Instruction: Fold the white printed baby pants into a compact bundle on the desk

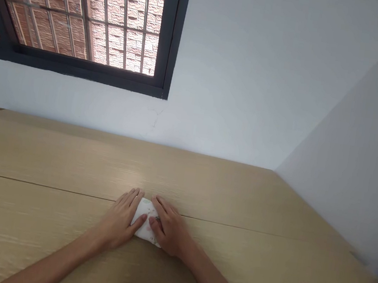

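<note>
A small white folded cloth or paper [145, 218] with faint markings lies on the wooden table [236, 204], near the middle. My left hand [122, 219] rests flat on its left side, fingers stretched out, thumb on the white piece. My right hand [170, 228] lies flat over its right side, fingers extended and pressing down. Both hands cover part of the white piece, so its full shape is hidden.
The light wooden table runs to a white wall [254, 76] at the back and a second wall [363, 175] at the right, forming a corner. A dark-framed window [86, 19] with bars and a brick wall behind it sits at upper left.
</note>
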Demonstrator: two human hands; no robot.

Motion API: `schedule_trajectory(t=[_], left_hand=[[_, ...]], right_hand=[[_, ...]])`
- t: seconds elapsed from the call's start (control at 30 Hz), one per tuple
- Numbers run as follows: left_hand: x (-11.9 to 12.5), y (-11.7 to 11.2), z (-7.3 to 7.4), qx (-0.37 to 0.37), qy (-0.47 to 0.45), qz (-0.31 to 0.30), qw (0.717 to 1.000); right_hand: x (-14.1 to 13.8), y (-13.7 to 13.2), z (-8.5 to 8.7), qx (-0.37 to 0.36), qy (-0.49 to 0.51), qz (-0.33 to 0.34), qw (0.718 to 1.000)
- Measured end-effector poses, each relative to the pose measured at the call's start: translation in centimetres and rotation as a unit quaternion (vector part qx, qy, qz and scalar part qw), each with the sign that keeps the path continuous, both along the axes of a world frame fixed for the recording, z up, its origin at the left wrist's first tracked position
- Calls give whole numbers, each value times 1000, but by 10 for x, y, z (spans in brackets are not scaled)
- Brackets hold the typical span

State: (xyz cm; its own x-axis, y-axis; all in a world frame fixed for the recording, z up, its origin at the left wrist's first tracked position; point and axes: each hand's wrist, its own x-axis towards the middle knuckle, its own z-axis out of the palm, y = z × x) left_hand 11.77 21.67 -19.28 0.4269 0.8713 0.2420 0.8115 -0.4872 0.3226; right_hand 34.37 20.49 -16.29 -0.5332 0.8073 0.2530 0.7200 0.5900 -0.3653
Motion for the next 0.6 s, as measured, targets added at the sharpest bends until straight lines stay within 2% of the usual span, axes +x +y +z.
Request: schedule_trajectory(t=[0.23,0.6], left_hand=[[0,1,1,5,-11,-1,1000],[-1,3,-6,26,-20,-3,999]], right_hand=[[0,2,-1,11,0,7,1000],[0,1,-3,28,-1,7,1000]])
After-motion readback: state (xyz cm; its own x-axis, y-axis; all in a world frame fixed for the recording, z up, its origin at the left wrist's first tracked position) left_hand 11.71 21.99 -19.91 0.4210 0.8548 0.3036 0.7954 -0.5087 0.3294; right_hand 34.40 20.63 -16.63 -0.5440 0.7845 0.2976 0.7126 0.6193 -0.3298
